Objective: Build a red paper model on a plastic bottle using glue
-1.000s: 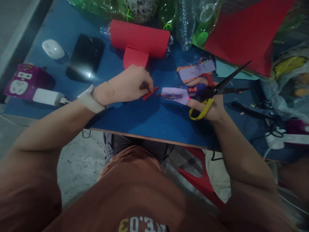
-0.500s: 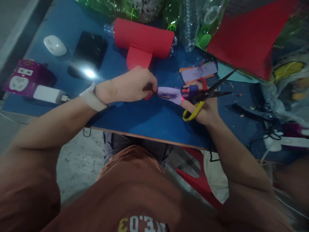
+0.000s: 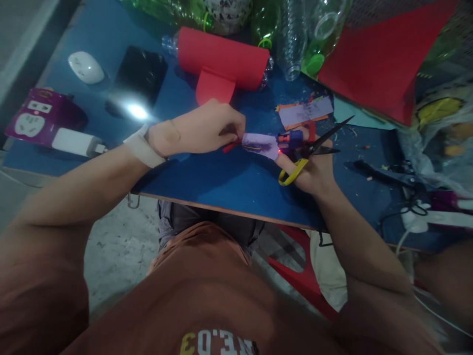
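A pale purple strip point(image 3: 260, 144) with dark smudges stretches between my two hands. My left hand point(image 3: 210, 127) is closed in a pinch at its left end, where a thin red piece point(image 3: 230, 146) pokes out below the fingers. My right hand point(image 3: 314, 165) is wrapped around scissors point(image 3: 293, 172) with a yellow loop; their dark blades are spread and point away to the right. A small blue object point(image 3: 290, 140) with orange parts and a glowing red light is also in that hand, against the strip's right end. I cannot make out its kind.
Beyond my hands lies a bottle wrapped in red paper point(image 3: 223, 56). Clear and green plastic bottles point(image 3: 293, 44) line the back. Paper strips point(image 3: 306, 111) and red sheets point(image 3: 373, 64) lie right of them. A black box point(image 3: 138, 74), white mouse point(image 3: 85, 67) and purple power strip point(image 3: 37, 118) sit left.
My right hand has turned the scissors slightly, and their blades now reach less far to the right. Both hands keep their hold, and the view has shifted a little.
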The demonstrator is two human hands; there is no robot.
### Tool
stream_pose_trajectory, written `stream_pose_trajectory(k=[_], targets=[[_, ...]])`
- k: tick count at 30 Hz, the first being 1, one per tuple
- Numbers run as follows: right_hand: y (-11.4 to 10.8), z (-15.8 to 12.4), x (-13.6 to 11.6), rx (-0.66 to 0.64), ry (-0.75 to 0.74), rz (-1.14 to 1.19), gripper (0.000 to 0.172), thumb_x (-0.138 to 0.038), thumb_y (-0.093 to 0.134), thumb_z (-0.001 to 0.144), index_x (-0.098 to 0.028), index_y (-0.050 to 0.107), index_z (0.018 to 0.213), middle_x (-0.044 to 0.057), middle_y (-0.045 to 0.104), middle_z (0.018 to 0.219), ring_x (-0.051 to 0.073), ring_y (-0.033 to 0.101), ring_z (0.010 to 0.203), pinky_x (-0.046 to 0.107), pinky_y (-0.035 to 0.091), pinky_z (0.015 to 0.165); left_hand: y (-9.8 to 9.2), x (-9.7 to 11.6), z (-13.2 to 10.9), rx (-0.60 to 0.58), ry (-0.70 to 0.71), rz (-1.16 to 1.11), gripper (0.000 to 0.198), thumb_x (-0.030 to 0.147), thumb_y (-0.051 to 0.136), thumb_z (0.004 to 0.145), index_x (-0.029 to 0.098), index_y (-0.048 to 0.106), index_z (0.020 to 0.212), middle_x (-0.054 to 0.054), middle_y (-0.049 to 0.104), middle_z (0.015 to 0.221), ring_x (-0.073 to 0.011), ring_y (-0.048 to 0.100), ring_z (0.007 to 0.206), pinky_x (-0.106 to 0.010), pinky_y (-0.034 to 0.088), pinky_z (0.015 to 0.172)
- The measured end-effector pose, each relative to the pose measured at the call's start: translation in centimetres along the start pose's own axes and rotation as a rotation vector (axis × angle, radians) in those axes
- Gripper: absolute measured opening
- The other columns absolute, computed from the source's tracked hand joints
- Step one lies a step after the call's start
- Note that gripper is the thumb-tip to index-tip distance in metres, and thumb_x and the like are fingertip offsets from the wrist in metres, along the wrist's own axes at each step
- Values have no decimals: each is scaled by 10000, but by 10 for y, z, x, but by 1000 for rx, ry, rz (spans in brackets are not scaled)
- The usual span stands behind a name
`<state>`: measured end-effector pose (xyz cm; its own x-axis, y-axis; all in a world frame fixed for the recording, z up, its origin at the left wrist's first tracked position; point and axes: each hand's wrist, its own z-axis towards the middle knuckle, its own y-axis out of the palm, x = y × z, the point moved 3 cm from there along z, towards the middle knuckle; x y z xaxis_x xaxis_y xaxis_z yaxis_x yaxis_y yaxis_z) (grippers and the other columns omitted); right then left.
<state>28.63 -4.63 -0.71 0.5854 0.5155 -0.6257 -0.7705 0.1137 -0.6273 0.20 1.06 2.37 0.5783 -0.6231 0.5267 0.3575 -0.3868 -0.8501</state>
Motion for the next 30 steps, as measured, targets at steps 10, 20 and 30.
stream_pose_trajectory(k=[10, 20, 30], targets=[[-2, 0, -4, 19, -86, -40, 278, -514, 921, 897, -315, 737, 961, -10, 710, 793, 254, 653, 684, 542, 683, 867, -2, 8, -1, 18, 13, -84, 312, 191, 645, 1015, 237, 803, 1280, -35, 883, 980, -216, 789, 875, -354, 604, 917], [-4, 1, -4, -73, -19, -10, 329, -544, 954, 894, -308, 742, 982, 26, 747, 872, 299, 720, 760, 584, 696, 868, -6, 11, 0, -7, 86, -98, 352, 242, 688, 989, 254, 831, 1311, -77, 875, 1236, -208, 786, 942, -356, 639, 910], [-3, 2, -6, -42, -67, -39, 270, -507, 908, 922, -309, 737, 992, 8, 763, 856, 268, 703, 736, 533, 681, 893, 2, -7, 3, 36, 9, -111, 509, 296, 825, 929, 275, 762, 1434, -88, 871, 1117, -272, 832, 974, -398, 624, 878]])
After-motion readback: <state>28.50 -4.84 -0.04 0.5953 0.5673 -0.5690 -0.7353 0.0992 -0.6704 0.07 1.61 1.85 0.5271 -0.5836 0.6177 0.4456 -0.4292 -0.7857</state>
